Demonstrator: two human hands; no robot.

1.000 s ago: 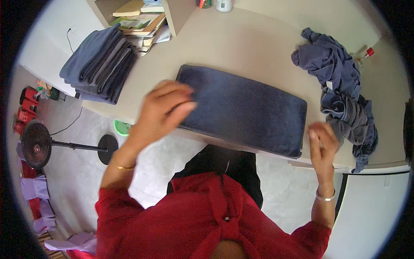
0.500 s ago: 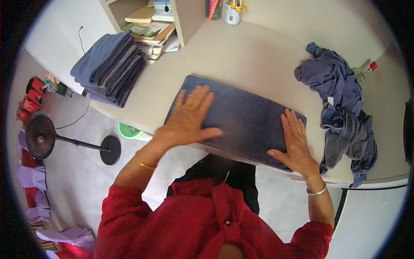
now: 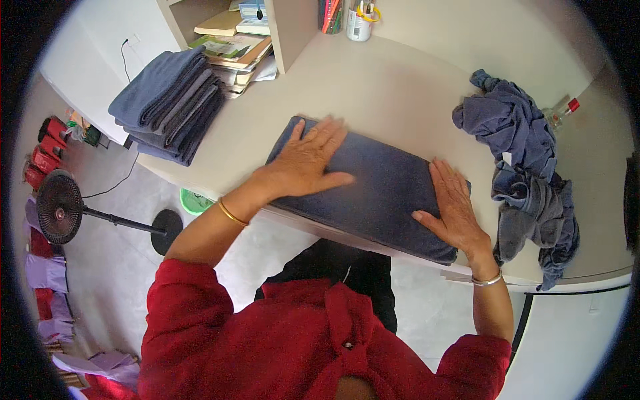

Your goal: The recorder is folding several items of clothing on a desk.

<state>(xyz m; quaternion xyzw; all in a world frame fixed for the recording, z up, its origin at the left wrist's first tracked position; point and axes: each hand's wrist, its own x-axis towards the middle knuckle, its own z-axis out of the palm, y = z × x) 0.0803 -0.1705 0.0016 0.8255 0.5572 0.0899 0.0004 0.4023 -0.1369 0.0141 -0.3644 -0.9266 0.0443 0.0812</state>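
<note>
A dark blue-grey towel, folded into a flat rectangle, lies at the desk's front edge. My left hand rests flat on its left part, fingers spread and pointing away from me. On the towel's right end lies my right hand, palm down, thumb apart from the fingers. Neither hand grips anything. To the left stands a stack of folded towels in blue and grey. At the right, crumpled blue-grey towels lie in a loose heap, a small white tag showing among them.
Papers and books fill the shelf at back left. A white pen cup and a holder of coloured pens stand at the back. A clear bottle with a red cap is behind the heap. A black fan stands on the floor.
My left hand has slid slightly away from me and to the right over the folded towel. My right hand has shifted a little farther up its right end.
</note>
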